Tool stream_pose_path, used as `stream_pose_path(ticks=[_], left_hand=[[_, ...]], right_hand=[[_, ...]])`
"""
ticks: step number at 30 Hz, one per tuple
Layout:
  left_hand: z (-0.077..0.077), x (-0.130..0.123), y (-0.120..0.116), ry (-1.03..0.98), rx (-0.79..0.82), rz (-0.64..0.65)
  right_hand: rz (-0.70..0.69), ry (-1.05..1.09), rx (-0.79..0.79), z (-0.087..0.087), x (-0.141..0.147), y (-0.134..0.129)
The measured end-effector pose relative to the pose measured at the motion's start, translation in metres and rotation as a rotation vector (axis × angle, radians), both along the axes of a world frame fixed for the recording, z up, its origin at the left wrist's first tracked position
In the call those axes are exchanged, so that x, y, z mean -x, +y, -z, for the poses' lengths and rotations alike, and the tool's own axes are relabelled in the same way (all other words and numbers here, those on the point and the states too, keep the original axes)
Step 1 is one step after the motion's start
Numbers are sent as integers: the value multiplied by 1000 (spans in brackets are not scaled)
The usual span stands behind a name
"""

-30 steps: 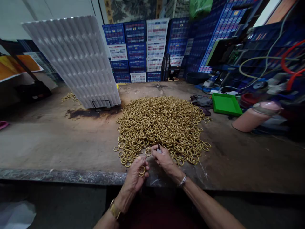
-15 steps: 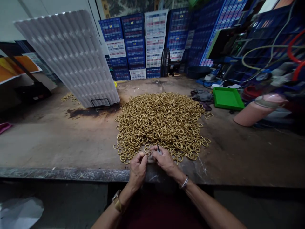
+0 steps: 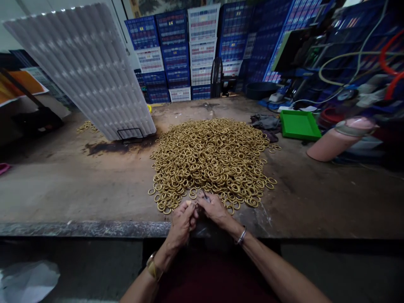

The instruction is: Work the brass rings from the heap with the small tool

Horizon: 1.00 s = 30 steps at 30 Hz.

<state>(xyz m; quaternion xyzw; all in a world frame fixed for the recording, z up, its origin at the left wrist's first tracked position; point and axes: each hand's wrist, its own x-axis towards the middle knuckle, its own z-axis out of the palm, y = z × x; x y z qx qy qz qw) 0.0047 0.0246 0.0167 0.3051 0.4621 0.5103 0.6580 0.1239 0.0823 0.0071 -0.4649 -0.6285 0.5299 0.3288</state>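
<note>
A large heap of brass-coloured metal rings (image 3: 214, 155) lies on the worn workbench (image 3: 94, 189) in front of me. At the heap's near edge my left hand (image 3: 181, 223) is closed, thumb and fingers pinched together; what they hold is too small to make out, perhaps a ring. Close against it, my right hand (image 3: 217, 210) grips a small dark pointed tool (image 3: 206, 196), whose tip sticks up past the fingers. The two sets of fingertips meet or nearly meet. Several loose rings lie just beyond them.
A tall ribbed translucent panel (image 3: 91, 71) leans in a wire stand at the left. Stacked blue and white crates (image 3: 176, 54) line the back. Toward the right are a green tray (image 3: 299, 125), a dark cloth (image 3: 265, 122) and a pink cylinder (image 3: 337, 141). The bench's front edge (image 3: 94, 229) runs below my hands.
My left hand has turned slightly, its fingers now showing more below the pinch. The dark tool in my right hand has tilted to the left. The whole view has shifted a little.
</note>
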Motion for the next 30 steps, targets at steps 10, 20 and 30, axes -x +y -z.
stream_pose_path(ticks=[10, 20, 30], left_hand=[[2, 1, 2, 146, -47, -71], [4, 4, -3, 228, -67, -69], [-3, 8, -16, -174, 93, -62]], right_hand=[[-168, -416, -450, 9, -10, -12], [-217, -680, -430, 1, -5, -13], [-60, -859, -428, 6, 7, 10]])
